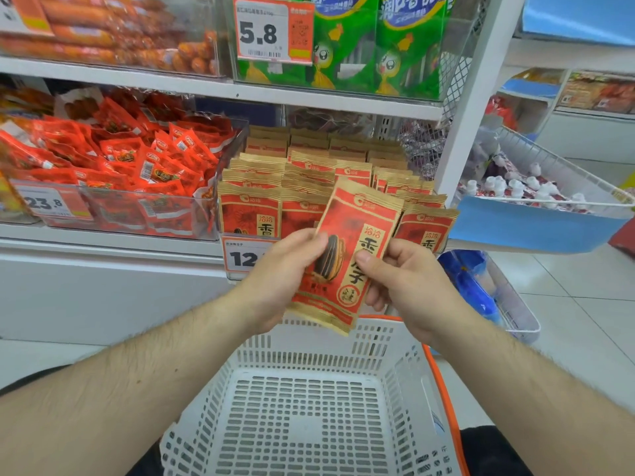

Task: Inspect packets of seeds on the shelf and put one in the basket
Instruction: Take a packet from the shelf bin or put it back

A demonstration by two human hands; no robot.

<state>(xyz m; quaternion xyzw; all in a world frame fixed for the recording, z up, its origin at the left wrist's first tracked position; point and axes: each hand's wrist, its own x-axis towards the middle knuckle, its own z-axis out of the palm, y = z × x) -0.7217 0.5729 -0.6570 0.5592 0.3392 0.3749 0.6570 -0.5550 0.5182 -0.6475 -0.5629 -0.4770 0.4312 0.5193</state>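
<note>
I hold one red and tan packet of sunflower seeds (347, 249) upright and slightly tilted, above the far rim of a white plastic basket (309, 407). My left hand (278, 276) grips its left edge with the thumb on the front. My right hand (402, 283) pinches its right edge. Behind it, rows of identical seed packets (309, 180) stand on the shelf. The basket has nothing in it.
A clear bin of small red snack packs (130, 173) sits left of the seed packets, with a price tag reading 23.8. Green bags (378, 42) fill the shelf above. A wire bin with small white-capped bottles (522, 194) juts out at the right. The basket has an orange handle (443, 389).
</note>
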